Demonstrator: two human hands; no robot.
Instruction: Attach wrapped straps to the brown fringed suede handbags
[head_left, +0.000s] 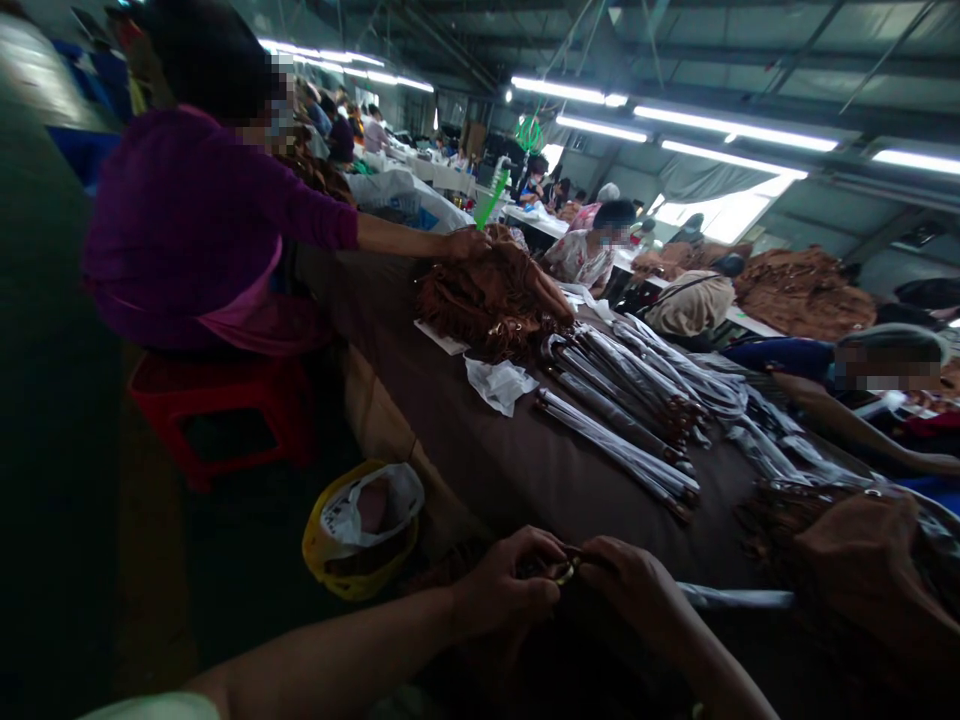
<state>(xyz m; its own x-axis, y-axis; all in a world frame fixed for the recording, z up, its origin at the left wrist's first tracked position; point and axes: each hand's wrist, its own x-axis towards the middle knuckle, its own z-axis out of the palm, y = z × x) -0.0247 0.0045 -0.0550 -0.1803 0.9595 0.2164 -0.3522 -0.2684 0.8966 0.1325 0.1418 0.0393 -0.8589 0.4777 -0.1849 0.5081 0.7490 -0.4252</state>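
At the near edge of the table, my left hand [517, 585] and my right hand [628, 580] meet with fingers curled. Between them shows a small gold-coloured metal ring [567, 573], joined to a dark brown strap-like piece that both hands pinch. Much of this piece is hidden by my fingers and by shadow. Dark brown material hangs dimly below my hands. Just right of my right hand lies a plastic-wrapped strip [739, 597]. Further up, wrapped straps [619, 450] with brown ends lie in a bundle.
A co-worker in purple [187, 220] sits on a red stool [225, 385], one hand on a brown fringed bag [480, 290]. A yellow basket [315, 545] stands on the floor at left. Brown suede-like goods [862, 550] lie at right. White tissue [501, 385] rests on the dark tabletop [450, 430].
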